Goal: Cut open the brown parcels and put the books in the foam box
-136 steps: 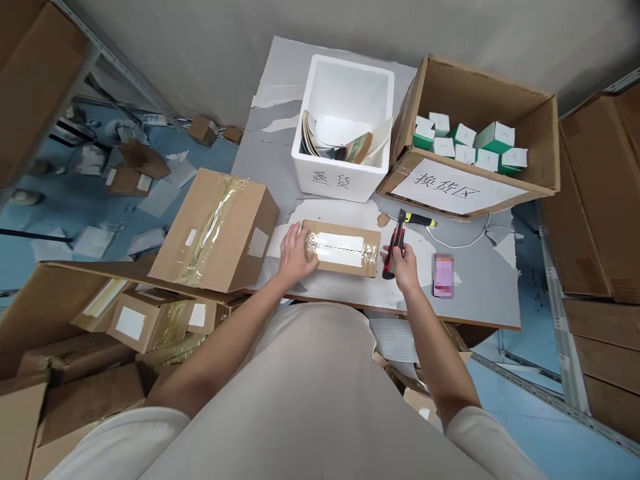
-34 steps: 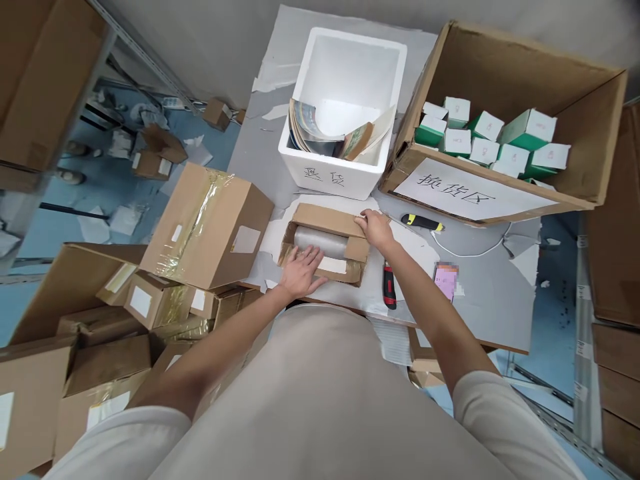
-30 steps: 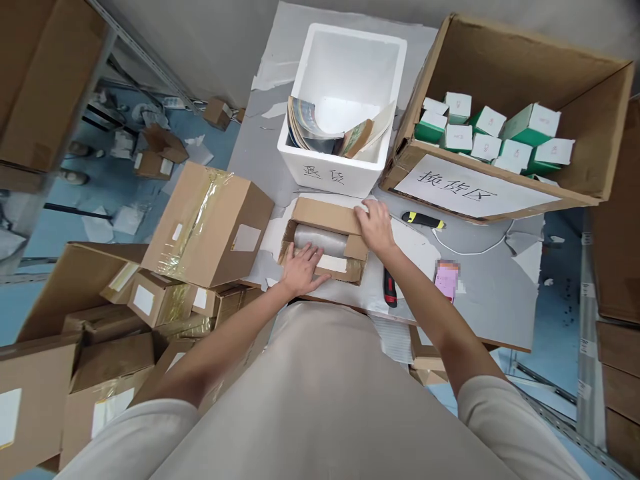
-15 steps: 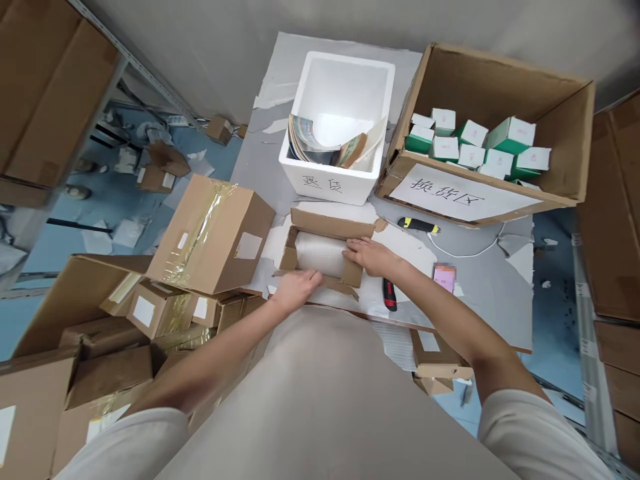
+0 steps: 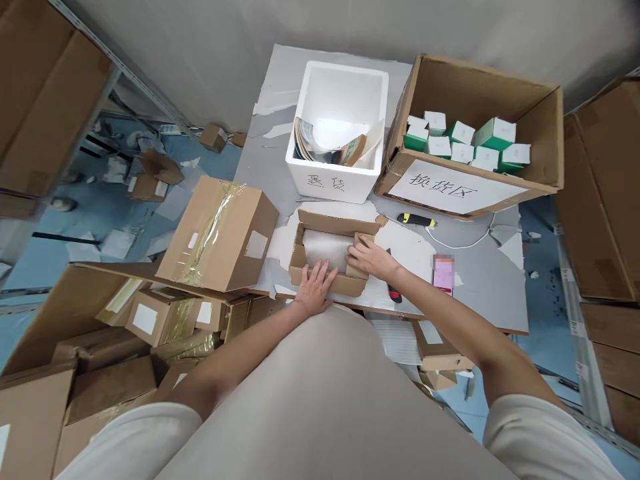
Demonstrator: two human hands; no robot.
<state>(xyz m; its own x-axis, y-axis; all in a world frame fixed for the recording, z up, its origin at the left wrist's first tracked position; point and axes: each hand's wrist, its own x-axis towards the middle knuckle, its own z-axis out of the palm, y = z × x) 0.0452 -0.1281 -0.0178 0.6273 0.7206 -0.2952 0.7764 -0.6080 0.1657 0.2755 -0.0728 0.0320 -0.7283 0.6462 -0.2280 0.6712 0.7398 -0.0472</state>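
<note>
A small opened cardboard box (image 5: 340, 219) lies on the table with white sheet material (image 5: 323, 245) inside it. My left hand (image 5: 314, 288) rests on the box's near side, fingers spread and pointing toward the inside. At the right end, the bent fingers of my right hand (image 5: 371, 259) grip a short end flap. A red and black utility knife (image 5: 394, 293) lies just right of the box, partly behind my right forearm. Farther back on the table is a yellow and black utility knife (image 5: 416, 220).
Behind stand a white foam box (image 5: 333, 183) holding booklets and a large carton (image 5: 543, 183) of green-and-white boxes. A phone (image 5: 443, 273) lies at right. To the left, a taped carton (image 5: 210, 230) sits above an open carton full of parcels.
My left hand has gone from bent fingers at the near edge to spread fingers on the near side. My right fingers have curled around the end flap, which now stands higher.
</note>
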